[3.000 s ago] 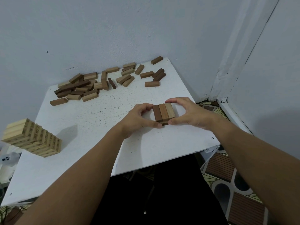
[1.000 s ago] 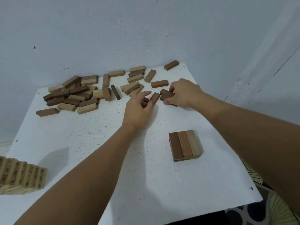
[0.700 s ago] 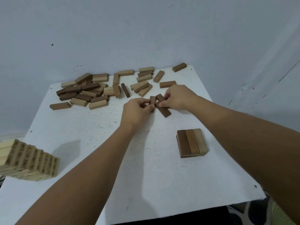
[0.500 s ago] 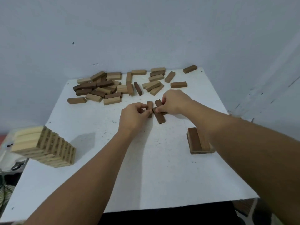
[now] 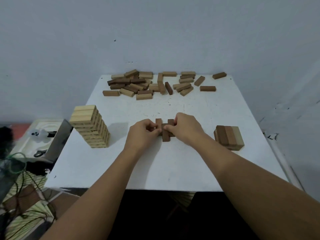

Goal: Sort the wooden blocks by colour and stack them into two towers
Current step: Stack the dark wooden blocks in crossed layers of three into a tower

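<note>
You have drawn three dark brown wooden blocks (image 5: 165, 131) out of the scattered pile of loose wooden blocks (image 5: 152, 84) to mid-table, so another dark layer looks ready. Your left hand (image 5: 142, 134) and right hand (image 5: 183, 129) pinch them from either side, squaring them lengthwise; the low dark stack (image 5: 228, 137) waits well right, though finger contact is partly hidden.

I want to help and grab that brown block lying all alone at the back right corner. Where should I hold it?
Pinch the lone brown block across its two long sides, near the middle, coming down from above. It lies flat on the table, apart from the pile, so fingers fit on both sides.
</note>
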`<act>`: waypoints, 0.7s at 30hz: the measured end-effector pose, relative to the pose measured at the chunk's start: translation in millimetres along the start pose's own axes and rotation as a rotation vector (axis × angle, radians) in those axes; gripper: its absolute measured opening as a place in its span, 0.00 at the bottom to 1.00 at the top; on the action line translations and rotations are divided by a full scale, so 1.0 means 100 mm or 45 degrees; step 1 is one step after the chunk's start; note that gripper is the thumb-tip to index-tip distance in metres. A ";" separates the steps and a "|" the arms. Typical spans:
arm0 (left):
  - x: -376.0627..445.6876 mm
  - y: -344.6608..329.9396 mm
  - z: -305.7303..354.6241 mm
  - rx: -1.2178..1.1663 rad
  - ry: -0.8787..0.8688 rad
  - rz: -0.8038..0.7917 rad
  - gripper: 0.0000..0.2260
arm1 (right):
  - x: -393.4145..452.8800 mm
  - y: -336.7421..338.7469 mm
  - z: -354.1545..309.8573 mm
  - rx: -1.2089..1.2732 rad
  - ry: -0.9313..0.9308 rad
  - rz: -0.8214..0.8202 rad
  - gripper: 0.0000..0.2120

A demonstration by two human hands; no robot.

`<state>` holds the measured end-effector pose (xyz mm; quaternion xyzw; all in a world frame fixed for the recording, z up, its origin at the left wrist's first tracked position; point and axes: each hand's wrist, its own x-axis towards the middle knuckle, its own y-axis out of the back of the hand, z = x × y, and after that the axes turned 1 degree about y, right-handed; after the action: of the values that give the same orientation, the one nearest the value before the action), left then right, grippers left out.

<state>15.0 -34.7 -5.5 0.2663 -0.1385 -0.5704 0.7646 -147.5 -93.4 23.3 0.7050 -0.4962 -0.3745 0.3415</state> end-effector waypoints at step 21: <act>-0.43 -0.04 -0.28 0.157 -0.285 0.003 0.30 | -0.51 -0.54 0.40 0.434 0.279 0.461 0.07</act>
<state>12.7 11.8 -26.6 0.2471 -0.2582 -0.5859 0.7273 -169.6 -34.7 -32.3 0.6883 -0.6302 -0.1399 0.3309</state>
